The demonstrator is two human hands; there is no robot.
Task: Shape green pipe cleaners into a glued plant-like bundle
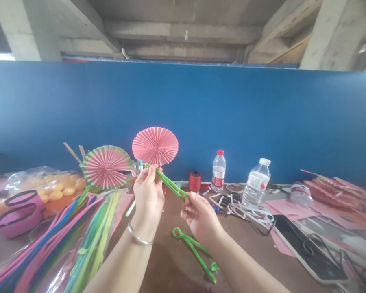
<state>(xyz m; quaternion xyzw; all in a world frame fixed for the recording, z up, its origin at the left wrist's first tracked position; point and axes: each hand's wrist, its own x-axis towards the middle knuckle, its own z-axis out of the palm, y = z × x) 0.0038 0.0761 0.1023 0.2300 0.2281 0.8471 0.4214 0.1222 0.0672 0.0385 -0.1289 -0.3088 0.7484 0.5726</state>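
In the head view, a thin green strip that looks like a folded pipe cleaner [171, 184] is stretched slantwise between my hands, above the table. My left hand [149, 189], with a silver bangle at its wrist, pinches the upper end between thumb and fingers. Lower and to the right, my right hand [198, 211] grips the other end with its fingertips. Another green strip [193, 248] lies on the table below my hands, bent into a small loop with two legs; part of it passes behind my right wrist.
Bagged coloured strips [91, 240] lie at left, beside a purple basket-like item [21, 215]. Two pleated paper fans, one plain pink [155, 144] and one green-edged [106, 167], stand behind. A red thread spool [194, 181], water bottles [218, 171], tangled cords and a phone [308, 248] sit at right.
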